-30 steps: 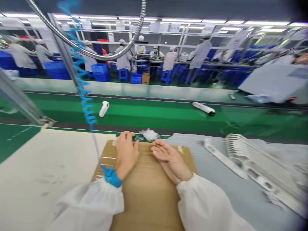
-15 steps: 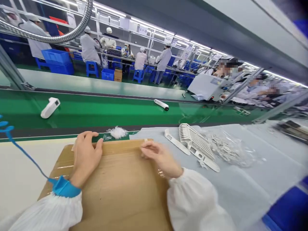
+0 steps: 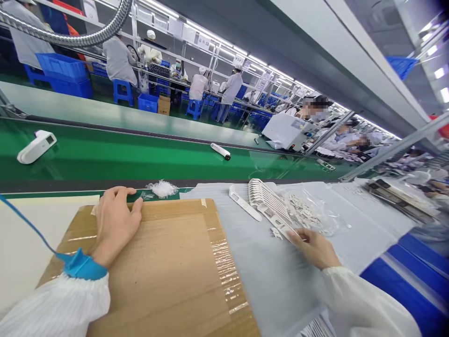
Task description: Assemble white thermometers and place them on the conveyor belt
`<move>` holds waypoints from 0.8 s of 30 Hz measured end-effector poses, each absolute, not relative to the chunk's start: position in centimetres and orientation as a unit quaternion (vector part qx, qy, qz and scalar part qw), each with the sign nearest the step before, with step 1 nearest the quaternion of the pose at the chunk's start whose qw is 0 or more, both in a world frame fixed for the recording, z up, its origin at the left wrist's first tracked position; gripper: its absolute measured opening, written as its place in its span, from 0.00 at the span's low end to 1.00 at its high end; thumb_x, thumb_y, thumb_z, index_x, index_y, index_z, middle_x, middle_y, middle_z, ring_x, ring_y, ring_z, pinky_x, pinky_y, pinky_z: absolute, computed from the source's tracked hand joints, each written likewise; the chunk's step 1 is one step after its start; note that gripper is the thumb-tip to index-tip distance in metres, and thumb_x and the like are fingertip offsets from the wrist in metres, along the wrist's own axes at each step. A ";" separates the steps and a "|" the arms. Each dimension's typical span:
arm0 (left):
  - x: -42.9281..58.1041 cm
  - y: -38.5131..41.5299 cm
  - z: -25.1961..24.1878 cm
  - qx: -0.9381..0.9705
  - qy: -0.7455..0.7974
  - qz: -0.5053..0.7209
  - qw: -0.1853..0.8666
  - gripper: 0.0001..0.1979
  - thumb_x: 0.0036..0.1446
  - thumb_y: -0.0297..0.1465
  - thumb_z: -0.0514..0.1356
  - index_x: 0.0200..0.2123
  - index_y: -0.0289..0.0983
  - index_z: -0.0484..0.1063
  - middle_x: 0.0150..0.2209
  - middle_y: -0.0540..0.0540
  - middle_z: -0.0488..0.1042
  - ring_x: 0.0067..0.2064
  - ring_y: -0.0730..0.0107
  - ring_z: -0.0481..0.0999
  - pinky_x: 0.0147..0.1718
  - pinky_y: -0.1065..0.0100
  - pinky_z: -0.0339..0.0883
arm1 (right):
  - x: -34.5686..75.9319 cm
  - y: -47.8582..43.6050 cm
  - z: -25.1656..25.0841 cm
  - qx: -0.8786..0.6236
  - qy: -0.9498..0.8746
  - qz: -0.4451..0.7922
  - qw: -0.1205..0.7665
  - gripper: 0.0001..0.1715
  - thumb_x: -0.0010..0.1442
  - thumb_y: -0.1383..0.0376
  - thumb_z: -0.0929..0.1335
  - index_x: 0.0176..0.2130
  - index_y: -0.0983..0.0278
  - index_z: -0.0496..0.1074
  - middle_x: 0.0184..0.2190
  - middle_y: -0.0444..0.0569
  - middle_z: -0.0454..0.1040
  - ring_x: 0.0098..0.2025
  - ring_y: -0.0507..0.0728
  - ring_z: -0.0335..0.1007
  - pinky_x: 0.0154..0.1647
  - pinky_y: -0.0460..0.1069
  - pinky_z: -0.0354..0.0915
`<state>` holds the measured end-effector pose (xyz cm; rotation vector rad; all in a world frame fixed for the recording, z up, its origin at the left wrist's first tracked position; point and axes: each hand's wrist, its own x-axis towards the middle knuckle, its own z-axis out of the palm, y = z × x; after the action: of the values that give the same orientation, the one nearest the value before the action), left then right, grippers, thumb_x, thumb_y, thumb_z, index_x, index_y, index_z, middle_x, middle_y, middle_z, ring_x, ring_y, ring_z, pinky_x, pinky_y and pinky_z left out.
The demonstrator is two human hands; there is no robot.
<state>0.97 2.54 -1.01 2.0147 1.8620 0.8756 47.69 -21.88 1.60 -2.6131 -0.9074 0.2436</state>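
Note:
My left hand (image 3: 117, 220), with a blue wrist strap (image 3: 84, 265) below it, rests on the upper left of a brown cardboard sheet (image 3: 168, 267), fingers apart. My right hand (image 3: 314, 245) pinches the near end of a long white plastic part (image 3: 277, 222) at the front of a row of similar parts (image 3: 264, 194). One separate white part (image 3: 244, 203) lies left of the row. Small white pieces (image 3: 276, 233) lie beside the held part. Behind my right hand is a clear bag of small white pieces (image 3: 305, 208).
A green conveyor (image 3: 140, 161) crosses behind the work surface, carrying white devices (image 3: 37, 147) (image 3: 220, 151). Clear plastic scraps (image 3: 163, 188) lie behind the cardboard. A metal hose (image 3: 87, 40) hangs at upper left. People work in the background.
My right hand has moved from the cardboard's far edge rightward to the white parts and closed on one. My left hand stays on the cardboard. The view has shifted right.

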 end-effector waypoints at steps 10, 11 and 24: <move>0.8 2.6 -1.0 0.698 0.636 0.303 0.133 0.20 0.60 0.39 0.54 0.50 0.35 0.74 0.56 0.32 0.71 0.60 0.42 0.70 0.60 0.43 0.65 | 39.3 -22.3 0.7 -0.877 -0.382 0.171 0.235 0.32 0.53 0.35 0.67 0.25 0.59 0.75 0.21 0.47 0.75 0.25 0.58 0.68 0.29 0.52 0.61; 0.8 2.7 -1.1 0.698 0.633 0.306 0.132 0.20 0.60 0.39 0.54 0.49 0.35 0.74 0.55 0.33 0.72 0.60 0.42 0.70 0.60 0.43 0.65 | 39.5 -22.0 0.5 -0.885 -0.385 0.132 0.226 0.31 0.55 0.35 0.66 0.27 0.59 0.76 0.23 0.47 0.76 0.26 0.59 0.69 0.30 0.53 0.62; 1.0 2.7 -1.1 0.696 0.637 0.304 0.131 0.18 0.60 0.37 0.55 0.48 0.35 0.74 0.55 0.33 0.71 0.58 0.43 0.71 0.60 0.43 0.64 | 42.3 -19.4 1.3 -0.886 -0.429 -0.012 0.175 0.20 0.54 0.44 0.66 0.29 0.57 0.68 0.27 0.50 0.76 0.30 0.62 0.72 0.33 0.56 0.65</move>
<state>1.04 2.67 -1.10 2.0225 1.8499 0.8834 42.26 -19.38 1.27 -2.5113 -1.2147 -0.0352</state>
